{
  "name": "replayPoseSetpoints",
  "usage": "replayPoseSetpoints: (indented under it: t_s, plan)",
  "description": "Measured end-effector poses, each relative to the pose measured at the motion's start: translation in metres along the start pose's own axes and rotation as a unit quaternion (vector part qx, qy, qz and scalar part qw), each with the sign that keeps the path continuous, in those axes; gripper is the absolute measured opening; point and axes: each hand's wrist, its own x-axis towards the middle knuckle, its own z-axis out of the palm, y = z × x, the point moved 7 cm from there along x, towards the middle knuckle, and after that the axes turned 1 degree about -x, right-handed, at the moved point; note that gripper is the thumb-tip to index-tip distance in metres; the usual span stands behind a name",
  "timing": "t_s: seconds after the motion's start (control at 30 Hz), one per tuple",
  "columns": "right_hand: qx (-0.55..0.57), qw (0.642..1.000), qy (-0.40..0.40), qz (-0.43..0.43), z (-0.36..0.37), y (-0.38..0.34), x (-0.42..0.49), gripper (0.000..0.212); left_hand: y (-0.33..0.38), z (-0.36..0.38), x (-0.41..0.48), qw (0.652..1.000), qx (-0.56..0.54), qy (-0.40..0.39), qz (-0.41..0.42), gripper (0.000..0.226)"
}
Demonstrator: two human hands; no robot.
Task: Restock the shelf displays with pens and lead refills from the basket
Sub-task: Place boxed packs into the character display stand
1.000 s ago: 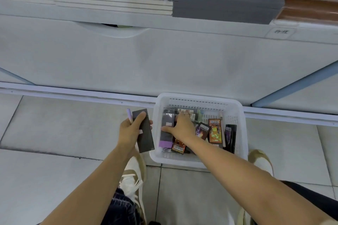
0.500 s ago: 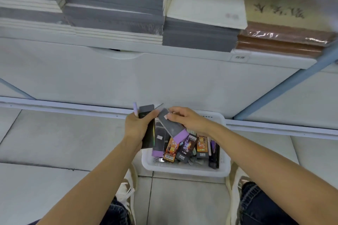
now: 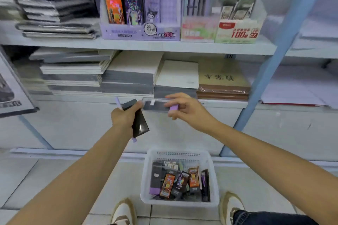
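Floor basket (image 3: 146, 179) holds packs (image 3: 168, 185); left grip (image 3: 124, 117) clamps dark pack (image 3: 140, 125), right grip (image 3: 190, 109) grey pack (image 3: 157, 106).

A person's left forearm (image 3: 73, 175) and right forearm (image 3: 265, 150) are bare from the wrist to the frame's edge, and the left hand (image 3: 126, 117) and right hand (image 3: 188, 108) are likewise uncovered. The left shoe (image 3: 124, 213) and right shoe (image 3: 231, 204) are cream low-top sneakers with tan-brown trim at toe and sides. Dark blue denim jeans (image 3: 270, 218) cover the right leg above its shoe.
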Motion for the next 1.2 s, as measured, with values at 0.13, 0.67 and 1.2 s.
replayPoseSetpoints:
  t_s: [0.13,0.67,1.2]
  plan:
    - [0.066,0.985,0.153,-0.045,-0.054,-0.054,0.010,0.012,0.044,0.021,-0.033,0.988,0.049,-0.144,0.035,0.065]
    - [-0.016,0.985,0.158,-0.065,-0.145,-0.142,0.036,0.019,0.146,0.064,-0.101,0.944,0.023,-0.247,0.217,0.024]
    - [-0.259,0.939,0.193,-0.119,-0.143,-0.205,0.171,0.016,0.219,0.016,-0.036,0.945,0.028,-0.174,0.274,0.015]
